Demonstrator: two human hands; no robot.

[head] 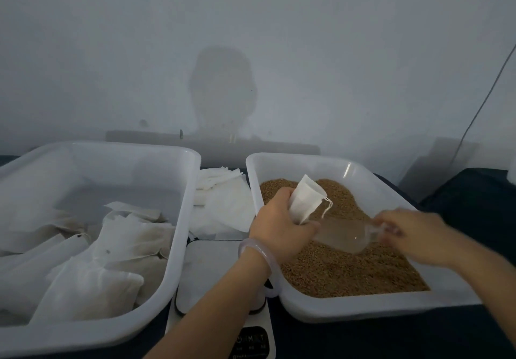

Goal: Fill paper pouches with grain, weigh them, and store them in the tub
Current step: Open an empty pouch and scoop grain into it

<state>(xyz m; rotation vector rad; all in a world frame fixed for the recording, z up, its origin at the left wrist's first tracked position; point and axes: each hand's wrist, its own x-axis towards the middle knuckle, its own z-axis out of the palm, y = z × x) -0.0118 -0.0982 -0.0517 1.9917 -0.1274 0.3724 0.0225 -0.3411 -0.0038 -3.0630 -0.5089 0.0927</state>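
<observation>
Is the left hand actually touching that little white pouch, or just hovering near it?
Touching. The head view shows the left hand with its fingers curled round the lower end of the pouch, and no gap between them.

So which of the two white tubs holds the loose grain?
The right tub: brown grain covers its floor. The left tub holds white paper pouches instead.

My left hand (279, 220) curls round a pouch (305, 201), its forearm reaching in from below, a bangle (244, 247) on the wrist. My right hand (416, 233), blurred, grips a scoop (346, 235) by its handle.
</observation>
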